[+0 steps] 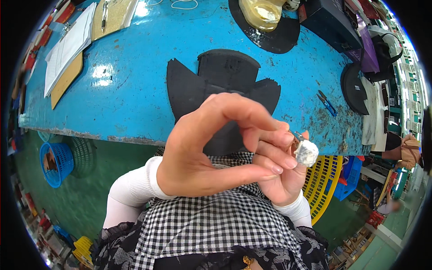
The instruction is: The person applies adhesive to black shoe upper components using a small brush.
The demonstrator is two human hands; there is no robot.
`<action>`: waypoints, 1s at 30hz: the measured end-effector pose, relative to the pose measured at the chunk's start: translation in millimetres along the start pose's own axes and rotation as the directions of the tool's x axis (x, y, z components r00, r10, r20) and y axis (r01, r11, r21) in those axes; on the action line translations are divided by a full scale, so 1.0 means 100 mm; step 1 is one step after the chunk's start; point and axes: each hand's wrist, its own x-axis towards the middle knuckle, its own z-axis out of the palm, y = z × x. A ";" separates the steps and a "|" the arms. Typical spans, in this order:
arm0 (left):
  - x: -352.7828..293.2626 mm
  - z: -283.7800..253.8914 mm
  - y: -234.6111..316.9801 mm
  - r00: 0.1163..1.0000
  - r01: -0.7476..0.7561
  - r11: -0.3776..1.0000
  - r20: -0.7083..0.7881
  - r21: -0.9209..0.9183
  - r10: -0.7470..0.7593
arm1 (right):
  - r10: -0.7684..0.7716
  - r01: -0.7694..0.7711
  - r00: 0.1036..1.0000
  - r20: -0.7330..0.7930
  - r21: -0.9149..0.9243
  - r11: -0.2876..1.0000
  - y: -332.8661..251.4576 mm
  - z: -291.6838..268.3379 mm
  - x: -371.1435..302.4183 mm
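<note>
A small piece with a lumpy white end (307, 153) and a dark metallic part is pinched in my right hand (283, 173), just past the table's front edge. I cannot make out what kind of thing it is. My left hand (198, 139) is curved into a wide C, thumb and index finger apart, with their tips at my right fingers. Whether the left index fingertip touches the dark part is hidden. Behind both hands, a black flat cut-out piece (228, 67) with spread flaps lies on the blue table (130, 94), partly covered by my left hand.
Blue-handled thread snips (327, 104) lie at the right. A yellowish container (261, 13) with white residue stands on a black piece (288, 36) at the back. Papers (67, 49) are at the left. A yellow basket (321, 184) and a blue basket (56, 164) stand below the table.
</note>
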 end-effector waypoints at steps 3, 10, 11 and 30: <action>0.04 0.02 0.00 0.994 -0.110 0.981 0.021 0.160 0.108 | 0.033 -0.034 0.999 0.026 0.024 0.999 0.06 -0.04 0.00; 0.09 0.10 0.00 0.976 -0.208 0.858 0.039 0.470 0.215 | -0.082 -0.030 0.971 -0.224 -0.457 0.889 0.13 0.06 -0.08; 0.09 0.09 0.00 0.973 -0.223 0.856 0.055 0.467 0.223 | -0.110 -0.030 0.962 -0.251 -0.494 0.869 0.13 0.07 -0.08; -0.06 0.00 0.05 0.994 -0.098 0.963 0.071 0.251 0.082 | -0.501 0.447 0.837 0.219 -0.802 0.396 -0.18 -0.16 -0.09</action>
